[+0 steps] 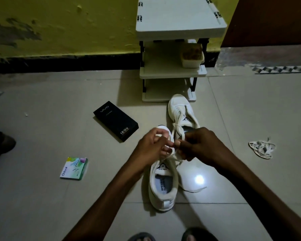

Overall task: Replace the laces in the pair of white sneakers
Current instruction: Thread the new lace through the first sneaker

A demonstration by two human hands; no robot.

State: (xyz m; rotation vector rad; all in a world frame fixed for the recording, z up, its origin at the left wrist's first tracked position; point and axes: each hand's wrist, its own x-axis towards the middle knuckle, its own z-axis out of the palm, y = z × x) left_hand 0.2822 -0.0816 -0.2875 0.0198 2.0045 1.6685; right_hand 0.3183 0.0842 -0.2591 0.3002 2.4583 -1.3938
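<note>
Left hand [151, 146], right hand [199, 145], pinched lace [173, 158], sneaker [163, 188]

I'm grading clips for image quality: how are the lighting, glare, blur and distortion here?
Head view: dim overall, darker toward the edges; a bright glare spot on the floor right of the near sneaker; the left hand and right hand, pinching the lace, look slightly soft; the wide-angle lens bows the black skirting.

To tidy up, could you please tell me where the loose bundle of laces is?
Head view: the lace bundle lies on the floor at the right, apart from the right hand.
</note>
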